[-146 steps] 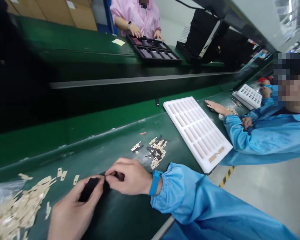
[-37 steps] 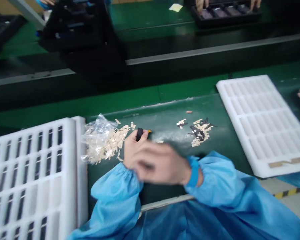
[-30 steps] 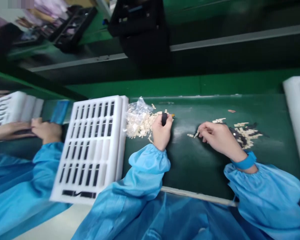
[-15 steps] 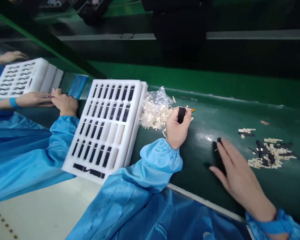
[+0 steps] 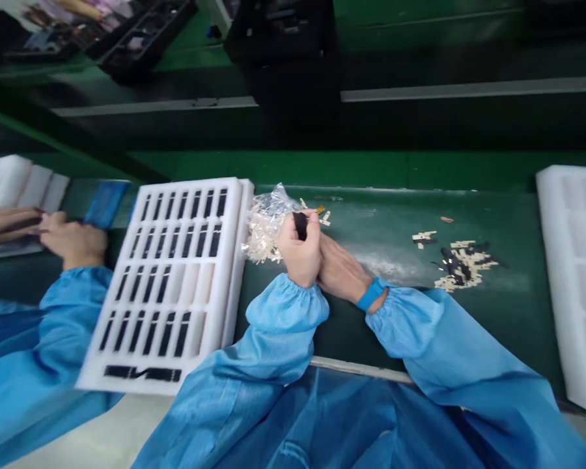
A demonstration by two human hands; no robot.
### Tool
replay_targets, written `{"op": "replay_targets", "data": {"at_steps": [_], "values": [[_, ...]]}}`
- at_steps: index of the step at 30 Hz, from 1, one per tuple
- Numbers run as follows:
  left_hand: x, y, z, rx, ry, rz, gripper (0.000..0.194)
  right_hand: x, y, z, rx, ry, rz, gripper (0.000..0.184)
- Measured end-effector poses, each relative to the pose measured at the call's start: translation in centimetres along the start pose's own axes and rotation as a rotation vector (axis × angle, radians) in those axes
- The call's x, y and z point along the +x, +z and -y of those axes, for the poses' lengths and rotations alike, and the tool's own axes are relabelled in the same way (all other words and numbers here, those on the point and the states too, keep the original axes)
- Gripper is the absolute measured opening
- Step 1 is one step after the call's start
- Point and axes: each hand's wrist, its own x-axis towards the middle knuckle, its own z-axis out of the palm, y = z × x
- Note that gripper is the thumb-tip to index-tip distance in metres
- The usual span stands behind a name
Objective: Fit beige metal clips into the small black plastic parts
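My left hand (image 5: 299, 255) is closed, thumb against the bent forefinger. Black material (image 5: 301, 225) shows between them, and a small orange tip (image 5: 320, 210) sticks out past the fingertips; it looks like a thin black strip. Close behind lies my right hand (image 5: 340, 268), its fingers hidden by the left one, so what they hold does not show. Just left of my hands, a clear plastic bag (image 5: 279, 198) rests on a heap of small cream-coloured pieces (image 5: 264, 236). A white foam tray (image 5: 92, 365) with rows of slots, most holding black strips, stands further left.
On the green bench (image 5: 371, 339), a pile of mixed cream and black pieces (image 5: 463, 266) lies to the right, with a smaller cluster (image 5: 424, 238) beside it. Another white foam tray (image 5: 557, 273) stands at far right. A co-worker's hands (image 5: 73, 241) are at the left, near a blue object (image 5: 106, 203).
My right hand has moved left from the bench to behind my left hand. The view has swung right, bringing the far right tray into sight.
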Motion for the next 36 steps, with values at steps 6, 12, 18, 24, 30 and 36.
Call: {"op": "replay_targets", "data": {"at_steps": [6, 12, 18, 24, 30, 36], "values": [[-0.7, 0.1, -0.4, -0.019, 0.059, 0.053, 0.020, -6.2, -1.9, 1.7, -0.212, 0.017, 0.018, 0.045], [-1.2, 0.0, -1.2, 0.069, 0.124, 0.057, 0.018, -5.2, -0.7, 2.3, -0.233, -0.038, 0.115, 0.023], [-1.3, 0.2, -0.6, 0.059, 0.123, 0.078, 0.017, -3.0, -1.4, 0.4, -0.152, 0.039, -0.048, 0.030], [-2.8, 0.8, -1.0, 0.041, 0.062, 0.402, 0.012, -7.8, -8.7, -4.4, -0.304, 0.279, -0.301, 0.019], [-4.3, 1.8, -1.0, 0.025, -0.118, 0.772, 0.016, -12.1, -15.9, -7.8, -0.373, 0.402, -0.286, 0.014], [-4.4, 1.8, -0.4, 0.064, -0.097, 0.764, 0.014, -10.2, -14.6, -4.3, -0.082, 0.475, -0.330, 0.015]]}}
